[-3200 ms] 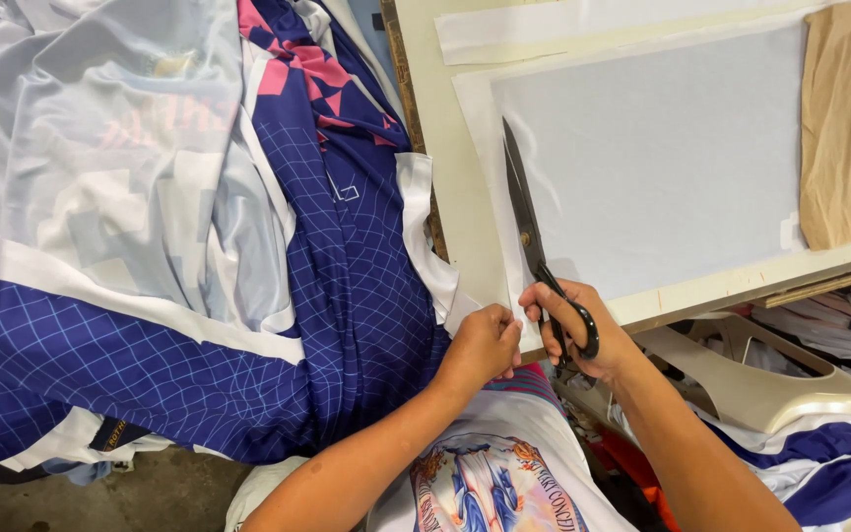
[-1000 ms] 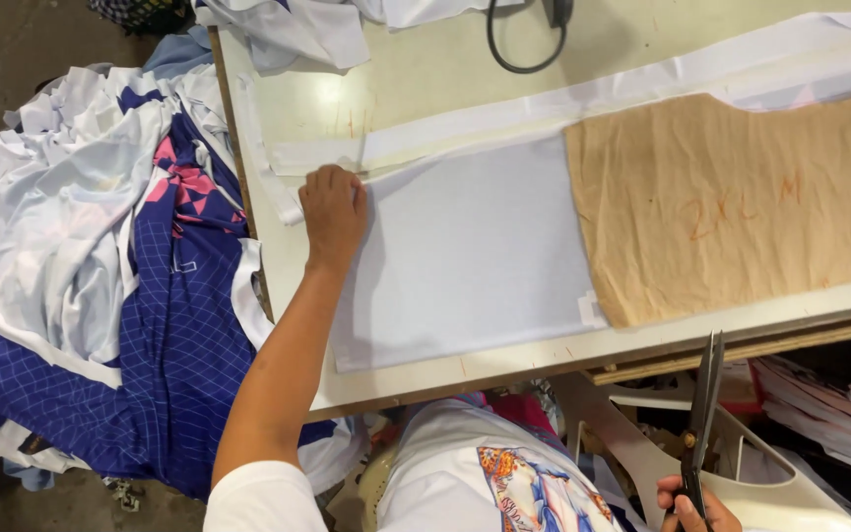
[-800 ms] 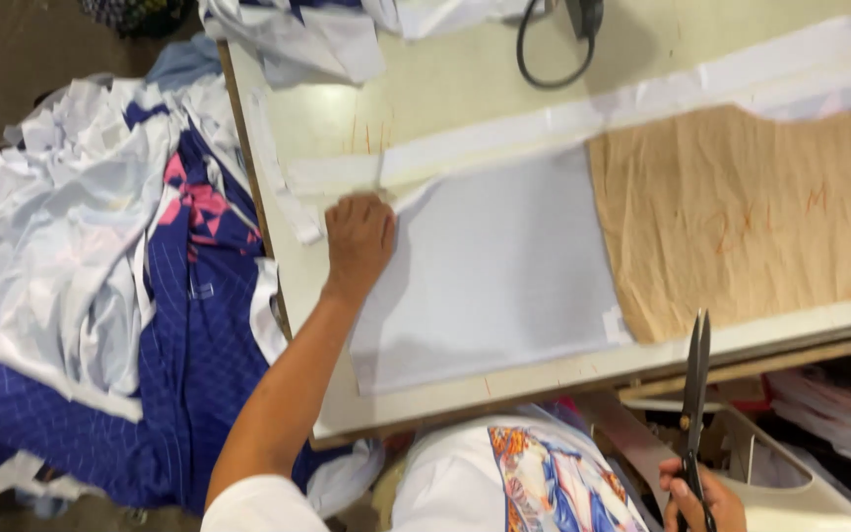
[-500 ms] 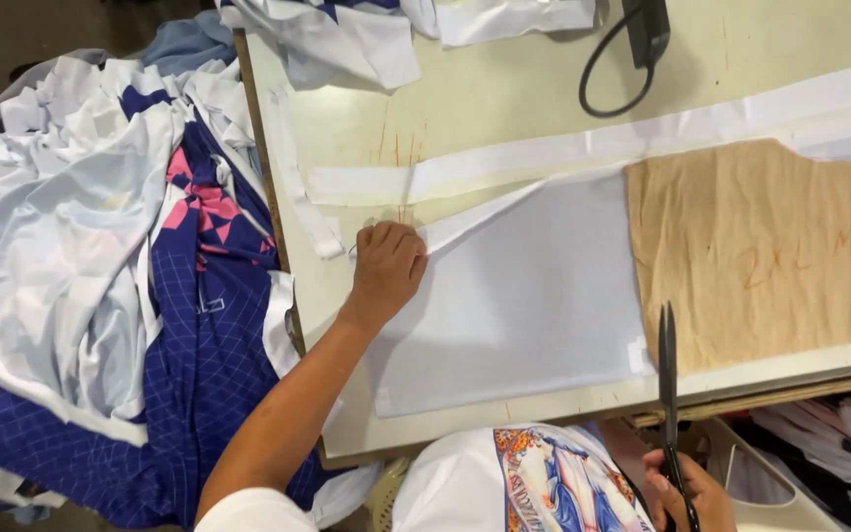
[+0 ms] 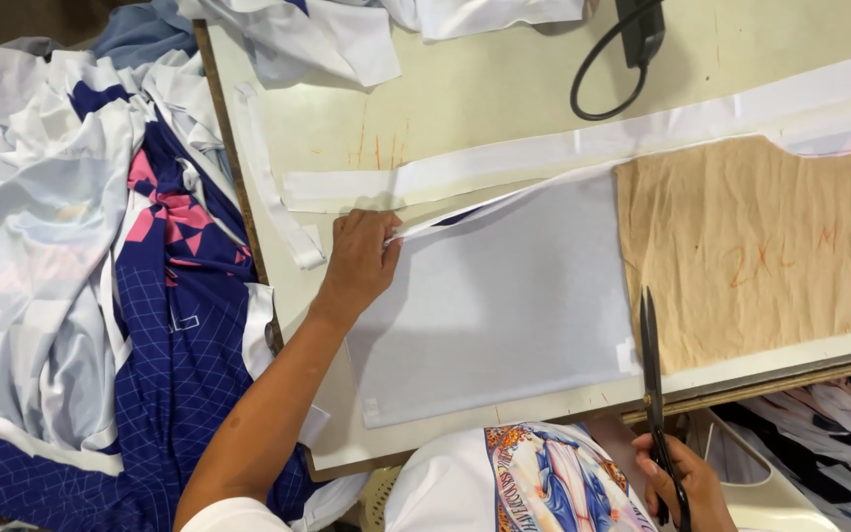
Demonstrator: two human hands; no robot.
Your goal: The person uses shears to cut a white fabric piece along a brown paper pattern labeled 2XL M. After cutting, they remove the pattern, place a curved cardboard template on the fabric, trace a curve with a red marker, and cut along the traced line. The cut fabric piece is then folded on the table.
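My left hand [image 5: 360, 258] pinches the upper left corner of a pale grey-white fabric panel [image 5: 504, 305] lying on the cream table [image 5: 465, 89]. A narrow white strip [image 5: 583, 148] runs away from that corner toward the right. My right hand [image 5: 684, 483] sits at the table's near edge, closed on the handles of long black scissors [image 5: 650, 365], whose shut blades point away from me. A tan paper pattern [image 5: 760, 246] lies over the panel's right part.
A heap of blue, white and pink printed cloth [image 5: 100, 296] fills the floor left of the table. More white cloth [image 5: 347, 30] is piled at the far edge. A black cable [image 5: 603, 69] loops there. A loose white strip [image 5: 268, 177] hangs near the left edge.
The view has shifted left. My left hand slid toward me along the panel's edge and now pinches its corner. The scissors stay upright in my right hand.
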